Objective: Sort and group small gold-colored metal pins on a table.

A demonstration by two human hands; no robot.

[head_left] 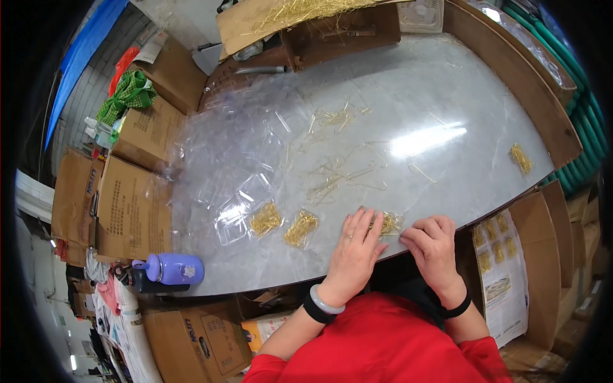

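Note:
My left hand point(355, 250) lies flat on the grey table point(447, 96), its fingers pressing down on a small clear bag of gold pins point(391, 223). My right hand point(431, 245) is curled at the bag's right end, fingertips pinching its edge. Two more filled bags of gold pins point(265, 219) point(301, 228) lie to the left of my hands. Loose gold pins point(338, 177) are scattered across the table middle, beyond my hands.
A pile of empty clear bags point(230, 166) covers the table's left part. A purple bottle point(171, 269) lies at the near left edge. Cardboard boxes point(133, 207) stand to the left; a box holding filled bags point(504, 255) sits at my right. A small heap of pins point(520, 157) lies far right.

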